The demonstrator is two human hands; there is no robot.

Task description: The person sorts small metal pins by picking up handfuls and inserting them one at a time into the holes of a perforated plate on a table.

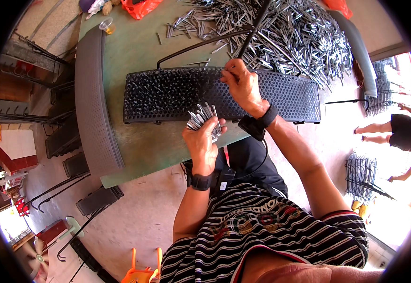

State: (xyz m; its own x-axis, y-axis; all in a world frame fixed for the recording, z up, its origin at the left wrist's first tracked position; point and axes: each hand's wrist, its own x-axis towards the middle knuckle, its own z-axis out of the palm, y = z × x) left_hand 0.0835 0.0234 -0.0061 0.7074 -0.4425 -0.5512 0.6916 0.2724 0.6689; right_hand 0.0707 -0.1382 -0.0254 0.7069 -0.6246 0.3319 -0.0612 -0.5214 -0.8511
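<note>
The largest thing before you is the green table (125,47), its edge running beneath your forearms. Across its far right side spreads a loose heap of metal strips (290,42), lying at all angles. A long grey perforated panel (90,94) lies along the table's left edge. Just in front of you, near the table's closer edge, the black perforated panel (285,96) lies crosswise: its left part is crowded with small shiny pieces, while its right part shows bare holes. A thin black rod frame (196,45) stretches from its far edge toward the heap. Your right hand (245,89) is over the middle of that panel, fingers curled in toward the thumb; you cannot tell from here whether the tips meet or pinch a strip. Your left hand (201,141), at the panel's near edge, is closed around a bundle of strips (201,115), whose ends fan up past your thumb and fingers. At the table's far left sit a red plastic bag (140,7) and, smallest, a clear cup (106,25) with some yellowish contents.
</note>
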